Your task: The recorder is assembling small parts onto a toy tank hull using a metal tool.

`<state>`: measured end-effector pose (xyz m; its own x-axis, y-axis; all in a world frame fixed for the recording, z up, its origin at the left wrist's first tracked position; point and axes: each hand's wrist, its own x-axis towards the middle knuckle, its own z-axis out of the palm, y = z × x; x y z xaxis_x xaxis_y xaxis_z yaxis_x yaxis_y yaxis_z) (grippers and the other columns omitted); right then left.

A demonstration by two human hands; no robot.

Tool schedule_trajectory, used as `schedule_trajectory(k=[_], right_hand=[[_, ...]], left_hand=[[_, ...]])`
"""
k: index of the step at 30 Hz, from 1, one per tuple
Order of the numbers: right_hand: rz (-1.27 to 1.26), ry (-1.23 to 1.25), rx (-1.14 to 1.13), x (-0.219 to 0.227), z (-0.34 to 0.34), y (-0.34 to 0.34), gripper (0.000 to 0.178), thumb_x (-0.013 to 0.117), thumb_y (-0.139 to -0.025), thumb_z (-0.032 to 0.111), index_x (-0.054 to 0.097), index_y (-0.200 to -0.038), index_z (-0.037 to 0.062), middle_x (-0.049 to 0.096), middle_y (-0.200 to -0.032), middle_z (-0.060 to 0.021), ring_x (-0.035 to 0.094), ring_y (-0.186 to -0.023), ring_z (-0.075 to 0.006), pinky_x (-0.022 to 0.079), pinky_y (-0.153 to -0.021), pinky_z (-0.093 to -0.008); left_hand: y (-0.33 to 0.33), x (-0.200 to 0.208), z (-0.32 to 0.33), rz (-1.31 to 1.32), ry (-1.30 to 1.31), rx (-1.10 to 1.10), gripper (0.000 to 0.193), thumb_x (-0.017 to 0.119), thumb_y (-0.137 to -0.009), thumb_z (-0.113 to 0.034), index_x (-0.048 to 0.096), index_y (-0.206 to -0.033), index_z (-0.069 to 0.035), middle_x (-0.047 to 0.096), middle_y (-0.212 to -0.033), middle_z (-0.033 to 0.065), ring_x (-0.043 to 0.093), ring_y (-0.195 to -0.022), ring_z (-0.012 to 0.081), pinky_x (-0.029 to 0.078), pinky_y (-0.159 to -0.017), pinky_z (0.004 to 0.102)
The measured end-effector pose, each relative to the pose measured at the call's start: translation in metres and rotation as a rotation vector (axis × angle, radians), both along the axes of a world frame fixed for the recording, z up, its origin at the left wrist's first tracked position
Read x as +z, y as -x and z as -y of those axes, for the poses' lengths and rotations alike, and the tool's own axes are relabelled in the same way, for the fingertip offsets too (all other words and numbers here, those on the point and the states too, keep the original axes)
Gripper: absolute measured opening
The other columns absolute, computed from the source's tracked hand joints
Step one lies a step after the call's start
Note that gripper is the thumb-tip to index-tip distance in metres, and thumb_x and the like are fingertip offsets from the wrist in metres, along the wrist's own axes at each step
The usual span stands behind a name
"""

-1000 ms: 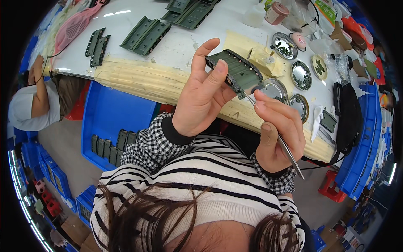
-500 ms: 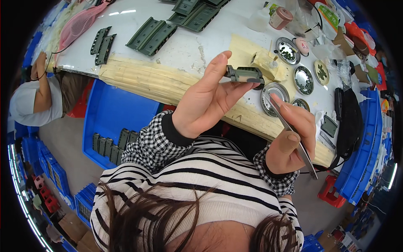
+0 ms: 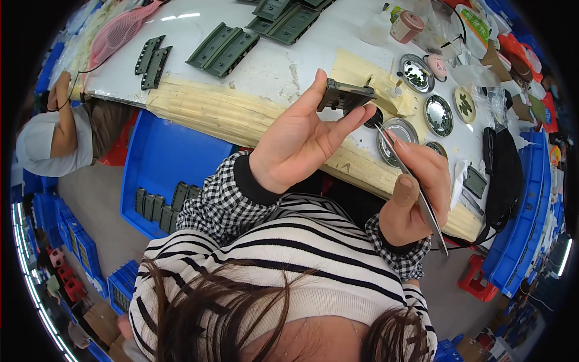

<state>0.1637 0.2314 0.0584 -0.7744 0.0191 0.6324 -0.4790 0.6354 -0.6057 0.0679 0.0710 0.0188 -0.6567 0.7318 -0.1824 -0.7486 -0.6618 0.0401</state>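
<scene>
My left hand is raised above the table edge, its thumb and fingers closed on a dark green plastic model part with a flat, ribbed face. In my right hand is a pair of metal tweezers, with a bandage-like covering on the thumb. The tweezers point up and left; their tips overlap the edge of a small black round pot, and I cannot tell whether they touch it or hold anything. Behind them stands a round metal dish.
Metal dishes of small green pieces stand on the right. Larger green model parts lie at the back, beside a pink mesh racket. Below the left table edge, a blue bin holds more green parts. Another person's arm is at far left.
The green part has turned in my left fingers, showing another face. My right hand has shifted slightly left, the tweezer tips rising toward the black pot.
</scene>
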Motion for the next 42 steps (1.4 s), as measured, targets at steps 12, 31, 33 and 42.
schedule_trajectory(k=[12,31,33,42], right_hand=[[-0.01,-0.042,0.029,0.004,0.002,0.0,0.025,0.067,-0.084,0.008,0.064,-0.108,0.0008,0.066,-0.104,-0.015,0.065,-0.096,-0.0258,0.052,-0.082,-0.0312],[-0.048,-0.149,0.078,0.006,0.018,0.002,0.043,0.076,-0.07,0.001,0.063,-0.111,-0.0013,0.061,-0.105,-0.0156,0.062,-0.105,-0.0335,0.055,-0.085,-0.0372],[-0.056,-0.147,0.073,0.005,0.018,0.002,0.044,0.077,-0.069,0.001,0.063,-0.11,-0.0013,0.062,-0.104,-0.0153,0.062,-0.105,-0.0333,0.055,-0.085,-0.0371],[-0.071,-0.154,0.076,0.004,0.018,0.003,0.043,0.077,-0.069,0.001,0.063,-0.11,-0.0014,0.062,-0.103,-0.0153,0.062,-0.104,-0.0333,0.055,-0.085,-0.0372]], left_hand=[[-0.002,0.002,-0.003,-0.121,0.069,0.035,0.041,0.044,-0.099,-0.035,0.041,-0.128,-0.007,0.05,-0.123,0.0158,0.05,-0.118,0.029,0.053,-0.095,0.0314],[-0.001,-0.008,-0.014,-0.592,0.309,0.232,0.046,0.035,-0.1,-0.039,0.021,-0.141,-0.024,0.047,-0.132,0.0191,0.052,-0.12,0.035,0.049,-0.096,0.0416],[-0.001,-0.008,-0.014,-0.601,0.317,0.24,0.047,0.036,-0.1,-0.04,0.02,-0.141,-0.024,0.046,-0.132,0.019,0.051,-0.12,0.0351,0.049,-0.096,0.0417],[-0.001,-0.009,-0.014,-0.601,0.311,0.258,0.047,0.036,-0.1,-0.04,0.019,-0.141,-0.024,0.046,-0.133,0.0187,0.051,-0.121,0.0352,0.05,-0.095,0.042]])
